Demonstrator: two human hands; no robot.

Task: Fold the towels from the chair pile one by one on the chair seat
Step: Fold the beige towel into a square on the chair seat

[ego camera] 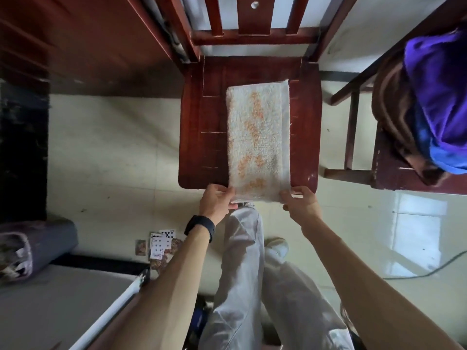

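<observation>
Towel (258, 137), white with orange blotches, lay as a long narrow strip on the chair seat (202, 137), running straight away from my hands toward the chair back (252, 24), its near end hanging just past the seat's front edge. My left hand (216, 202) pinched the near left corner, thumb on top and fingers curled under, closed on the cloth. My right hand (302, 204) did the same at the near right corner, fingers tight on the fabric, so both hands held the same short edge with the towel's width between them. A folded layer showed along the strip's right side, beyond my right hand. Black watch (200, 227) sat on my left wrist. Right of my right hand, well apart, a second chair (394, 170) held the pile: a purple and blue towel (439, 102) on top of brown cloth (394, 117), bunched, not folded. Below my hands were my light trousers (242, 274) and one pale shoe (278, 245) on the tiled floor (113, 152). Left of my left forearm, playing cards (160, 245) lay scattered on the floor. Farther left, a rolled grey bundle (32, 248) rested near a dark cabinet. A cable (429, 271) ran across the floor off to my right.
</observation>
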